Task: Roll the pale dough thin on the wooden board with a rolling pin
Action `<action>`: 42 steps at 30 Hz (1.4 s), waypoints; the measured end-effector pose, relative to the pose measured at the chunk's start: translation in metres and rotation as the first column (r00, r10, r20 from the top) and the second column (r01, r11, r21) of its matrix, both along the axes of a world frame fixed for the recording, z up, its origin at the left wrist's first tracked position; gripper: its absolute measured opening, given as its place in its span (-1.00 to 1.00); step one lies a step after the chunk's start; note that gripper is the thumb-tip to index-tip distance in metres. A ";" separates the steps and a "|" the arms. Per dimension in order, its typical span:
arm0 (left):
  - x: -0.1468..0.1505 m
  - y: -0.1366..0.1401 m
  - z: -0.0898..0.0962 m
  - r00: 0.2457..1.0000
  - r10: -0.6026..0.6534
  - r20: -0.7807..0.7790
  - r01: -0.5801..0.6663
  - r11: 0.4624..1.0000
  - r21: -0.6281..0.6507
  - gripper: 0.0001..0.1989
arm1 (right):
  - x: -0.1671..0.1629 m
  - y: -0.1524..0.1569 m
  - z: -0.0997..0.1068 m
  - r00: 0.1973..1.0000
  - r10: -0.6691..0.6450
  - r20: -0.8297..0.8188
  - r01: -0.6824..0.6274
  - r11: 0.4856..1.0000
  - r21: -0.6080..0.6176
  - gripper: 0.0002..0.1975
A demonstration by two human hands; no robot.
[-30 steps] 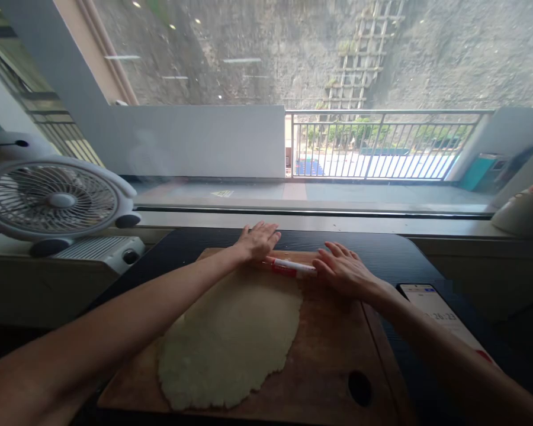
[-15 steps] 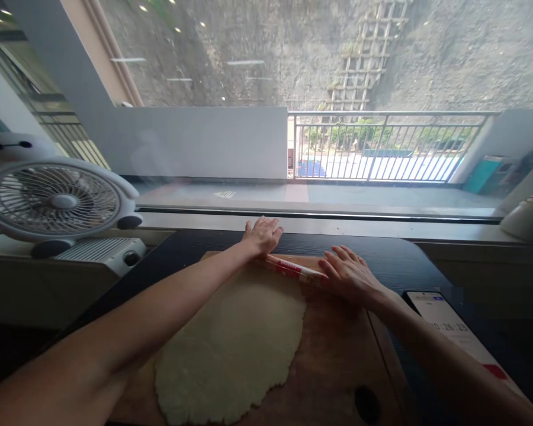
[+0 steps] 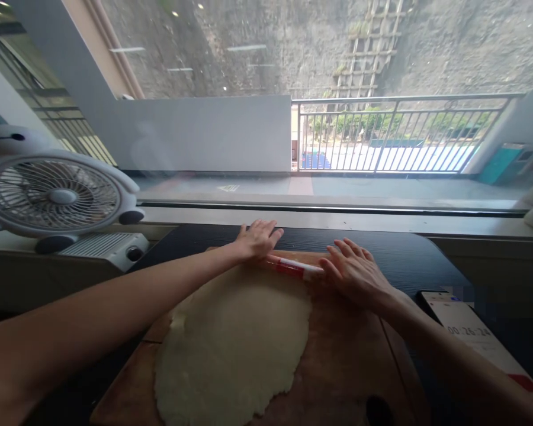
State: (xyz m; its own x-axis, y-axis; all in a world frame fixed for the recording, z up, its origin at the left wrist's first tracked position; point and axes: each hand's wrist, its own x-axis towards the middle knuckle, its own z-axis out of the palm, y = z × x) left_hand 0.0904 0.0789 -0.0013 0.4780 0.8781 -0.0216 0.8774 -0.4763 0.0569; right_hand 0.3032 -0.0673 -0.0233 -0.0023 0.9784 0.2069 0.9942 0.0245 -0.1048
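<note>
A wide, flat sheet of pale dough (image 3: pixel 235 343) with a ragged near edge lies on a wooden board (image 3: pixel 337 355). Across its far end rests a rolling pin (image 3: pixel 295 267) with a red and white label. My left hand (image 3: pixel 258 238) lies over the pin's left end, palm down, fingers stretched forward. On the right end is the palm of my right hand (image 3: pixel 350 269), its fingers extended and somewhat spread. Neither hand's fingers wrap round the pin. Both ends of the pin are hidden under my hands.
The board sits on a dark table (image 3: pixel 400 254) against a window sill (image 3: pixel 382 223). A phone (image 3: pixel 471 337) showing a timer lies to the right of my right forearm. On the left stands a white fan (image 3: pixel 62 195) beside a pale box-shaped unit (image 3: pixel 111 248).
The pin has turned: its label shows more white on top and the printed lettering has rolled out of sight. Both hands stay on it, and the camera view has shifted slightly.
</note>
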 end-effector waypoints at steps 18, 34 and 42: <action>0.001 0.012 -0.003 1.000 0.002 0.027 -0.002 1.000 0.001 -0.30 | -0.002 0.006 0.005 1.000 -0.009 -0.019 0.008 0.998 -0.065 -0.45; -0.010 0.005 -0.001 0.999 0.033 -0.015 -0.034 0.997 -0.070 -0.31 | -0.008 0.001 0.008 0.999 0.033 -0.005 -0.033 0.999 -0.004 -0.49; -0.019 -0.006 -0.001 0.999 -0.033 -0.015 0.032 0.999 -0.029 -0.38 | -0.018 -0.015 0.010 0.997 0.072 -0.004 -0.072 0.997 0.012 -0.48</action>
State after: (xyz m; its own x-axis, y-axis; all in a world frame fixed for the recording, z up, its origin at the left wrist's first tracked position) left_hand 0.0713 0.0725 -0.0022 0.5059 0.8609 -0.0539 0.8623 -0.5031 0.0579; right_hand 0.2854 -0.0826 -0.0135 -0.0718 0.9732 0.2183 0.9894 0.0973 -0.1082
